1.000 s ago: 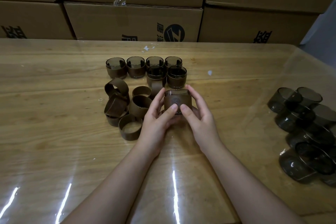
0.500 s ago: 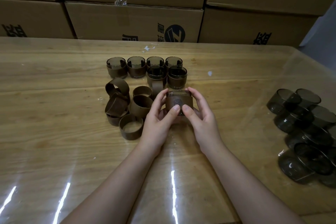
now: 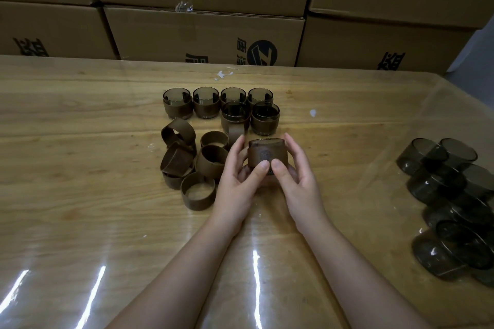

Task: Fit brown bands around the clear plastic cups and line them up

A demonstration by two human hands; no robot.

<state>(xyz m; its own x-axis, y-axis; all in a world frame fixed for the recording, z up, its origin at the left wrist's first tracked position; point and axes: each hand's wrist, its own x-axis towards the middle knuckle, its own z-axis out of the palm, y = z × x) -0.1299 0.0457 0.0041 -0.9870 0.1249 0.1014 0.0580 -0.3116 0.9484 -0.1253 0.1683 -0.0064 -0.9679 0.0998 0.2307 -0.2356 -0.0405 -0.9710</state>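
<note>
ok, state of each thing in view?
Clear plastic cup with brown band: band on, gripped between both hands.
Left hand: gripping that cup.
Right hand: gripping that cup.
Six banded clear cups: upright, in two rows.
Loose brown bands: unfitted, piled.
Bare smoky plastic cups: unbanded, heaped.
Stacked cardboard boxes: shut.

Illumination is dim and warm overall. The table [image 3: 80, 168] has a glossy clear cover; three white glare streaks [image 3: 255, 275] lie on its near part, reflecting lamps above. Shadows on the table are soft and faint. The cardboard boxes [image 3: 203, 35] behind the table are underexposed. Bare cups [image 3: 441, 195] at its right end render dark, with little detail. Wide-angle distortion bows the table's far edge.
</note>
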